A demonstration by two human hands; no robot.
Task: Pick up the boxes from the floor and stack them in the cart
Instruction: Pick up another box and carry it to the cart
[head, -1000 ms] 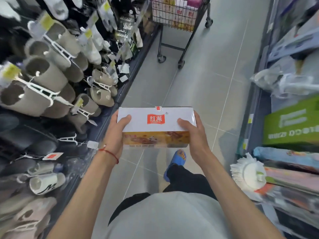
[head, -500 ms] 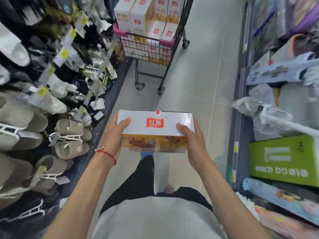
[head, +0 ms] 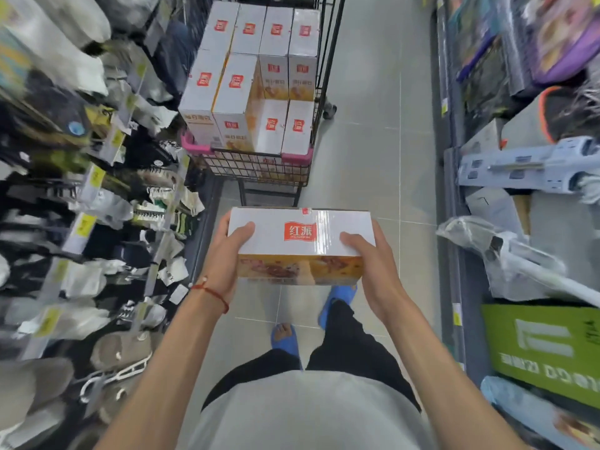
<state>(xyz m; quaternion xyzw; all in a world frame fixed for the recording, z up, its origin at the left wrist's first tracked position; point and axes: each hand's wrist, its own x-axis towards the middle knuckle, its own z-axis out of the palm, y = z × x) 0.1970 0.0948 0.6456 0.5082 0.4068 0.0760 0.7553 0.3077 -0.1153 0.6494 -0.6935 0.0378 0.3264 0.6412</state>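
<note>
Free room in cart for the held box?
Front-right of the black wire cart: two lower white cartons form a step for the white-and-orange box, bordered by taller cartons left and behind and the cart's right wall. Elsewhere stacked high. Grey floor right of the cart is bare.

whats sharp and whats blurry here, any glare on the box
Head view: the box and the left hand and right hand gripping it are sharp; head view, left side: the hanging goods smear with motion blur; head view: a pale glare band crosses the box's taped top; head view edges: the wide lens bows the right shelf.
</note>
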